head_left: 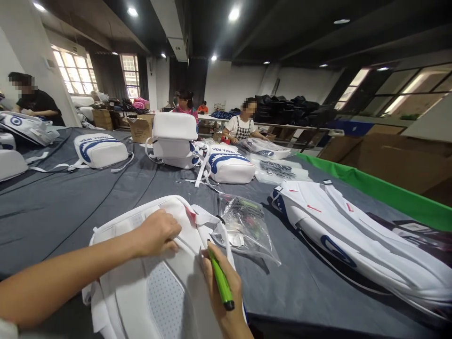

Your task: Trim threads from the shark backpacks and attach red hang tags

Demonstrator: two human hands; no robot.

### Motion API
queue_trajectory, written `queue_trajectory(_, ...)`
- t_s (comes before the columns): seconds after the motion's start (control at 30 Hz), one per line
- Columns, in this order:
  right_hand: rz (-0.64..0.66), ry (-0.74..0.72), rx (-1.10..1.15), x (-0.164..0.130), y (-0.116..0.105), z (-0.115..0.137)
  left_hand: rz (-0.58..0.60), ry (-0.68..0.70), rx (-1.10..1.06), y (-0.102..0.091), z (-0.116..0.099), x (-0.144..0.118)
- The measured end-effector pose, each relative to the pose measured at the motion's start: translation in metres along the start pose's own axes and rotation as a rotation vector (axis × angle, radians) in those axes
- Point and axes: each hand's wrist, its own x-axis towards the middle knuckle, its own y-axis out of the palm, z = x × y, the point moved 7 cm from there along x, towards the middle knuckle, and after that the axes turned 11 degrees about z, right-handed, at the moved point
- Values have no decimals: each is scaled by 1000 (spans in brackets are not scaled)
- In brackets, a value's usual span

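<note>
White backpack [165,292] lies back panel up at near edge of gray table [289,282]. Left hand [158,233] on its upper panel, fingers curled; can't tell if they pinch fabric. Right hand [233,282] has fingers closed round green marker [219,275]. Step looks like marker work; next move calls for steady fabric.

Round lights [233,14] dot a dark ceiling [296,28] above white walls [243,77] and bright windows [76,71].
</note>
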Motion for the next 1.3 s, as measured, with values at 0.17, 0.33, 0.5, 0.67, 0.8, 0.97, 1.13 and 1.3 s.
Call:
queue_trajectory(0.17, 5, -497, -92, 11, -5, 83, -270, -76, 30, -55, -55, -66)
queue_trajectory(0.33, 257, -567, -84, 20, 19, 87, -245, -247, -108, -27, -53, -83)
queue_trajectory(0.5, 215, -450, -59, 0, 29, 43, -412, -129, -133, -16, -40, -74)
queue_trajectory(0.67, 204, -381, -60, -6, 30, 44, -33, -286, -66, -6, -4, -18)
queue_trajectory(0.8, 293, -291, -18, -6, 35, 43, 232, -326, -38, 27, 18, 19)
queue_trajectory(0.97, 404, -167, 55, -4, 34, 12, 171, -149, 75, 40, 6, 27)
queue_trajectory(1.13, 366, 0, 28, 5, 26, -18, 246, -160, 190, 52, -5, 30)
queue_trajectory(1.3, 624, -95, -134, 20, 19, -15, 294, -197, 136, 61, -2, 39)
